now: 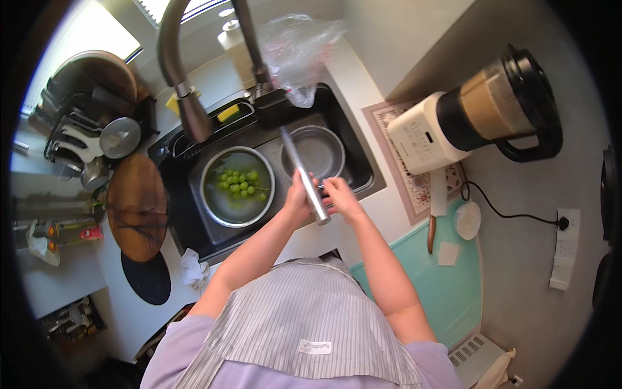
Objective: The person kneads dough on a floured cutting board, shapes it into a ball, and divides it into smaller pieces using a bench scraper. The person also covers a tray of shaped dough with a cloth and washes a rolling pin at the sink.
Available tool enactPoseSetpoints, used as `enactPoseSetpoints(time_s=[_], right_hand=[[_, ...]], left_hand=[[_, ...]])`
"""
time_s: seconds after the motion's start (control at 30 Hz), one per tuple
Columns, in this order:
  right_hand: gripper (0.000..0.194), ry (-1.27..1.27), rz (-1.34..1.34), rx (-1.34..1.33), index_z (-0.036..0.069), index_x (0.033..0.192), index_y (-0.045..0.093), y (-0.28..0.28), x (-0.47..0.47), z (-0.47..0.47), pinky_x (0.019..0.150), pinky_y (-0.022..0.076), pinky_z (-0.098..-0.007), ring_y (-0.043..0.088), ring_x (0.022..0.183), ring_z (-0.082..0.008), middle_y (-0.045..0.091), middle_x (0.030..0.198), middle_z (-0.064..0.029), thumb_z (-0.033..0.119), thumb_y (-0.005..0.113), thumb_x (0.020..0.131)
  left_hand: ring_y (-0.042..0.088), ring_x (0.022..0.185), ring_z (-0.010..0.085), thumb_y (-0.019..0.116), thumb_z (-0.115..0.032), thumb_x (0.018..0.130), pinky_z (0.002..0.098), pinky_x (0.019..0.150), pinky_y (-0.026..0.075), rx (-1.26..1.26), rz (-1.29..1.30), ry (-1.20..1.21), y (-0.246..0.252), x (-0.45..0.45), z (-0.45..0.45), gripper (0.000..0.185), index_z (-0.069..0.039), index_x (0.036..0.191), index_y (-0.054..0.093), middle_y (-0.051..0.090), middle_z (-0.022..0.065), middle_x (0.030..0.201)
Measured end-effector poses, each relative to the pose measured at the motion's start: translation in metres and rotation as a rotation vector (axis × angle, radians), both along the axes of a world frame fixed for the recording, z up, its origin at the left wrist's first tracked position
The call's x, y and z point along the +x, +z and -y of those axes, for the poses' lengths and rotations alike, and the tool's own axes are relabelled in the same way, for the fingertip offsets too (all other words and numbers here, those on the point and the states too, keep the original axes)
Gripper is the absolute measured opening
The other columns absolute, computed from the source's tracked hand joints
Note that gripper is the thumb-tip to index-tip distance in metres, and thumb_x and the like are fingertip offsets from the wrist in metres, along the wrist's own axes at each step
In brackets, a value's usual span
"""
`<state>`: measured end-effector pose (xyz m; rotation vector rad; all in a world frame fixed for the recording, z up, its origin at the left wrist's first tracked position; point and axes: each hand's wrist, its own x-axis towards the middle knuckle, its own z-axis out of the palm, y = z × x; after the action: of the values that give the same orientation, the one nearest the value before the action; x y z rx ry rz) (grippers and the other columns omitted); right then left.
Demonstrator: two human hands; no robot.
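Note:
A long, straight silvery tube or rod [304, 181] slants over the front of the sink, its near end rounded. My left hand [298, 197] is closed around it from the left. My right hand [341, 198] is at its other side, fingers bent close to it; a small dark or bluish bit shows by the fingertips, too unclear to name. Left of the hands, a round metal bowl [204, 167] in the dark sink [189, 228] holds water and green grapes [239, 183]. Beyond the tube stands a round metal pan [323, 148], partly hidden by it.
A faucet [194, 114] arches over the sink. A clear plastic bag [299, 53] lies behind. At right stand a blender [432, 133], a cleaver [438, 194] and a teal mat [437, 291]. A round wooden board [137, 204], dish rack [63, 126] and white cloth [193, 269] are at left.

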<state>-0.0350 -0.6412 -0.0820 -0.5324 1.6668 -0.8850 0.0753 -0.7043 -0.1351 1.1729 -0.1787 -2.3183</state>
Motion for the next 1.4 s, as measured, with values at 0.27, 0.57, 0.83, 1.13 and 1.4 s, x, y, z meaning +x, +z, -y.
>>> enactPoseSetpoints(time_s=[0.27, 0.57, 0.83, 1.13, 1.4], right_hand=[[0.046, 0.387, -0.408, 0.009, -0.006, 0.116, 0.051, 0.019, 0.018, -0.026, 0.080, 0.0490, -0.0507, 0.063, 0.090, -0.0444, 0.063, 0.099, -0.0306, 0.034, 0.044, 0.096], [0.041, 0.123, -0.401, 0.048, 0.005, 0.121, 0.052, 0.119, -0.012, -0.214, 0.073, 0.0505, -0.0427, 0.066, 0.082, -0.0333, 0.067, 0.088, -0.0147, 0.037, 0.050, 0.095], [0.041, -0.669, -0.302, 0.173, 0.000, 0.125, 0.048, 0.040, -0.039, -0.268, 0.067, 0.0496, -0.0393, 0.058, 0.067, -0.0238, 0.061, 0.085, -0.0158, 0.032, 0.043, 0.100], [0.051, -0.632, -0.947, 0.180, -0.014, 0.135, 0.029, -0.063, -0.107, -0.171, 0.098, 0.0387, -0.0493, 0.045, 0.116, -0.0473, 0.041, 0.127, -0.0380, 0.013, 0.044, 0.094], [0.056, -0.249, -1.155, -0.119, -0.007, 0.139, 0.030, -0.002, -0.088, -0.111, 0.104, 0.0325, -0.0467, 0.038, 0.124, -0.0415, 0.039, 0.130, -0.0268, 0.013, 0.052, 0.092]], left_hand=[[0.059, 0.067, 0.0230, 0.059, -0.031, 0.094, 0.0371, 0.064, 0.054, -0.131, 0.197, -0.072, 0.003, -0.007, -0.011, 0.030, -0.002, 0.090, 0.052, 0.057, 0.0094, 0.077], [0.063, 0.068, 0.0192, 0.059, -0.025, 0.095, 0.0340, 0.055, 0.053, -0.177, 0.539, 0.117, -0.105, 0.002, 0.116, 0.026, 0.001, 0.098, 0.061, 0.065, 0.0122, 0.085], [0.065, 0.075, 0.0272, 0.075, -0.033, 0.079, 0.0341, 0.076, 0.050, -1.375, 1.168, -0.450, -0.109, 0.012, 0.106, 0.038, 0.000, 0.096, 0.068, 0.068, 0.0142, 0.078], [0.021, 0.144, 0.0280, 0.014, -0.059, 0.098, 0.0469, 0.115, 0.013, -0.155, -0.048, -0.206, -0.011, -0.021, 0.052, 0.073, -0.006, 0.147, 0.030, 0.039, 0.0110, 0.149], [0.020, 0.144, 0.0289, 0.014, -0.063, 0.096, 0.0532, 0.116, 0.006, -0.124, -0.217, 0.075, 0.021, -0.020, 0.032, 0.076, -0.014, 0.153, 0.003, 0.033, 0.0102, 0.152]])
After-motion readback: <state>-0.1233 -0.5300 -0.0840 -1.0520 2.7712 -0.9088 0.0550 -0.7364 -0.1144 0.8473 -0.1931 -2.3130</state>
